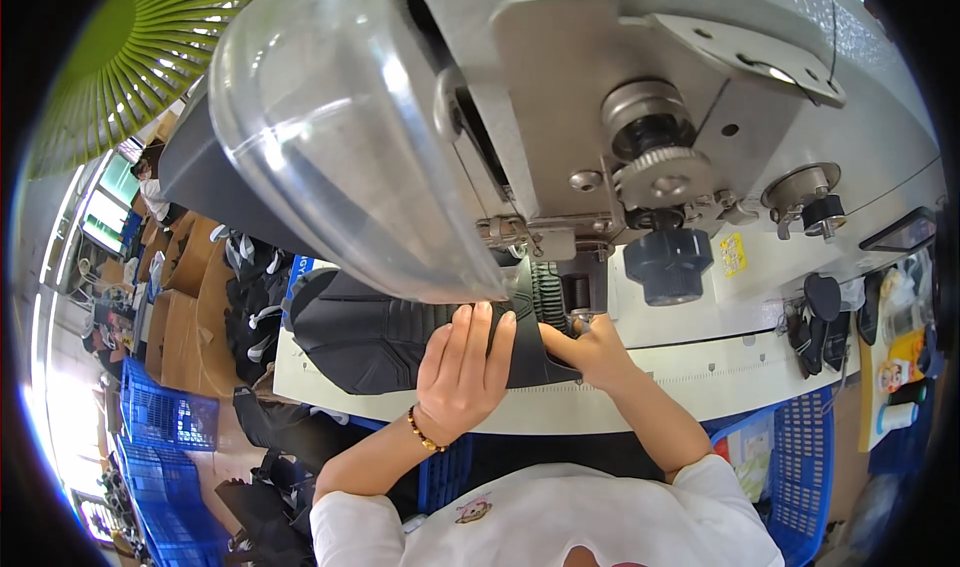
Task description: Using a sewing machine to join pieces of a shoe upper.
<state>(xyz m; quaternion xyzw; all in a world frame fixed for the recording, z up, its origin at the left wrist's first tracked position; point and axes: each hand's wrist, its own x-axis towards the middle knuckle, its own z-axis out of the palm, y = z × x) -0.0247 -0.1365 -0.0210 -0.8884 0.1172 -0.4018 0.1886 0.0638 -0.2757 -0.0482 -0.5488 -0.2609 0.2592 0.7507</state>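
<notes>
Left hand (465,372) is just below the middle of the frame, fingers stretched out over the black piece (365,332), with a bracelet (425,433) on that wrist. Its thumb is hidden, so can't tell if it's clamped on anything. Right hand (588,352) is just right of that, thumb pointing left at the piece's right end, the other fingers mostly out of sight, so can't tell whether it's gripping either. The piece itself runs from left of centre to the middle, on the white table (690,372). Right above is the big grey machine (560,97), clear cover (330,157) over its left side, black knob (668,267) right of centre. Further out: blue basket (803,467) lower right, boxes (208,317) on the left, green fan (105,52) upper left
</notes>
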